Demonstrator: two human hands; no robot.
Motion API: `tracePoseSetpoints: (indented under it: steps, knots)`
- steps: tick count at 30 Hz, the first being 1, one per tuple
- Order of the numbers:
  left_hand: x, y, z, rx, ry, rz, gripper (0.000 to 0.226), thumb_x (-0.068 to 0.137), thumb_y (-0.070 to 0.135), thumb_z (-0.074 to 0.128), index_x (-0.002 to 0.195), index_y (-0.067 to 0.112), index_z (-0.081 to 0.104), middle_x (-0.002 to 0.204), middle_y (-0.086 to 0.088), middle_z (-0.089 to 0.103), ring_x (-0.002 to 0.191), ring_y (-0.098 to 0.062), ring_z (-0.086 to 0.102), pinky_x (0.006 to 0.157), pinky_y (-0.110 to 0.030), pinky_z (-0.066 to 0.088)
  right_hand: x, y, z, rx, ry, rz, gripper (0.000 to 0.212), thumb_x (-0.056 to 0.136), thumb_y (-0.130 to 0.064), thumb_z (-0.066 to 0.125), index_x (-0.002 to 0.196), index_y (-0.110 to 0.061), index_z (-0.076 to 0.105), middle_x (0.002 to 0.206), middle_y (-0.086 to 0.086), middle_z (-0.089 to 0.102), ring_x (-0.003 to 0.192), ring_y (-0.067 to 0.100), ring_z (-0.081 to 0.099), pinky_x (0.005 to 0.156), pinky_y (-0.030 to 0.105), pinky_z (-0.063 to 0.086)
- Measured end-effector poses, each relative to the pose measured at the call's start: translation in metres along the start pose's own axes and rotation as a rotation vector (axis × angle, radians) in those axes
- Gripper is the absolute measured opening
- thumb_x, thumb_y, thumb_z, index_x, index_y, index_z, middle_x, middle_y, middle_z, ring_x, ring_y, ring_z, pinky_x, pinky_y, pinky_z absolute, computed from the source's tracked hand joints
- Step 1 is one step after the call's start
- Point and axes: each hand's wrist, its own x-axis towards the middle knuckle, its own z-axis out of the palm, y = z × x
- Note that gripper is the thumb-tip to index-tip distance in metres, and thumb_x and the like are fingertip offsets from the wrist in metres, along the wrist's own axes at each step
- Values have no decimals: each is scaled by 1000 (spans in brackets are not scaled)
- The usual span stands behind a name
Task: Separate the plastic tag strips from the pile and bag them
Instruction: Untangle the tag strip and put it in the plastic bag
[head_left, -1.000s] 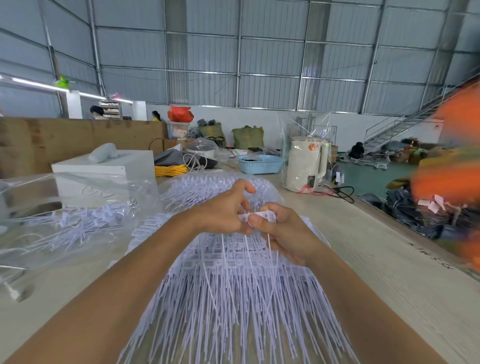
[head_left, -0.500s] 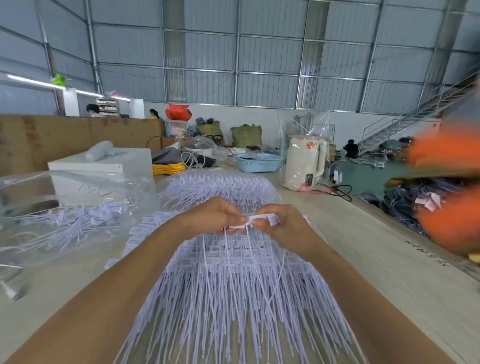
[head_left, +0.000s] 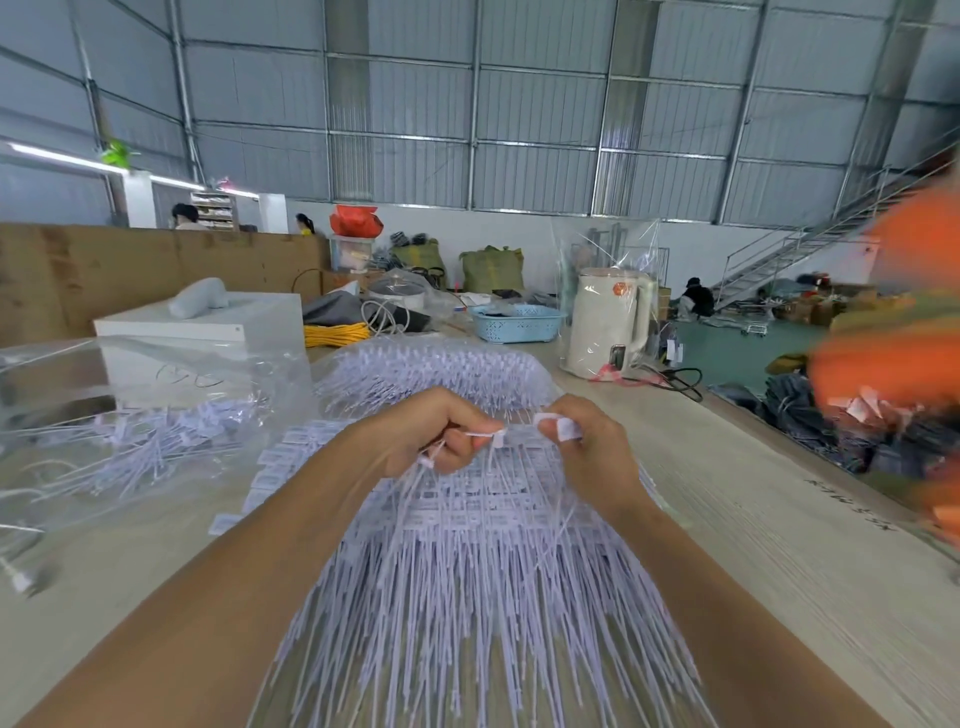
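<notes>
Big fan-shaped pile of white plastic tag strips sits mid pale wood-grain counter, clear plastic bag left, bare counter right. My hands have pulled apart since a second ago: left hand pinches the detached tags, right hand pinches the remaining row. Strip splitting.

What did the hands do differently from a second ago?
The left hand and right hand, pressed together a second ago, have pulled sideways apart, stretching a thin white plastic tag strip that both pinch. The big pile of white plastic tag strips, clear plastic bag and cream kettle stayed put.
</notes>
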Motion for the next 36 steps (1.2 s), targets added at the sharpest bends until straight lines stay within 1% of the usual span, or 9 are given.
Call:
tracePoseSetpoints:
  steps: [2,5,10,16,20,23,26,29,36]
  knots:
    - [-2,-1,-5,97,41,40,38,83,13,60,45,17,59,42,6,37,38,-7,28,54,-28,13,2,4,-8,260,-7,270,17,96,-12,50,80,-8,53,71,5,52,56,5,53,55,10,44]
    - [-3,-1,-3,223,102,96,23,88,-3,52,74,8,67,56,3,54,52,-8,46,52,-21,33,5,-3,-7,711,-106,464,13,96,-16,49,87,-8,46,71,8,48,52,8,55,54,26,54]
    - [-1,5,8,473,78,93,39,77,-17,48,81,18,63,76,-2,52,68,-13,46,58,-22,35,9,-19,-3,721,-286,462,32,84,-12,68,68,-15,40,47,-9,38,39,5,29,36,17,26]
    - [2,7,11,695,68,103,31,79,-9,56,100,13,53,83,1,48,71,-12,46,59,-26,36,0,-26,0,548,-455,430,23,84,-30,68,92,-8,66,48,-2,38,40,9,29,37,17,22]
    - [7,2,7,519,237,146,44,75,5,75,108,20,50,95,3,53,79,-12,54,69,-26,46,1,-22,-6,600,-385,420,11,86,-25,67,91,-15,66,48,-4,46,39,8,37,38,19,26]
    - [5,-5,-1,421,247,170,9,79,18,75,78,11,70,75,-3,63,75,-19,54,72,-30,42,1,-18,-11,633,-381,450,10,89,-22,63,92,-12,63,55,-2,47,40,7,35,38,18,25]
    - [6,-11,-1,384,244,170,26,85,25,68,79,0,71,65,-7,57,64,-18,45,66,-25,34,1,-17,-11,582,-386,473,13,88,-21,65,96,-11,63,54,-5,50,41,8,32,38,17,23]
    - [8,-11,2,369,272,155,20,84,25,69,72,10,74,48,7,53,46,-4,40,52,-20,32,1,-19,-10,547,-407,455,12,88,-20,65,96,-11,66,54,-5,52,40,9,31,37,16,23]
    - [11,-10,8,-30,256,45,23,86,12,63,63,9,65,38,5,41,38,-7,29,47,-23,18,4,-27,-11,437,-308,137,23,90,-8,60,76,11,61,54,2,44,41,2,35,42,13,28]
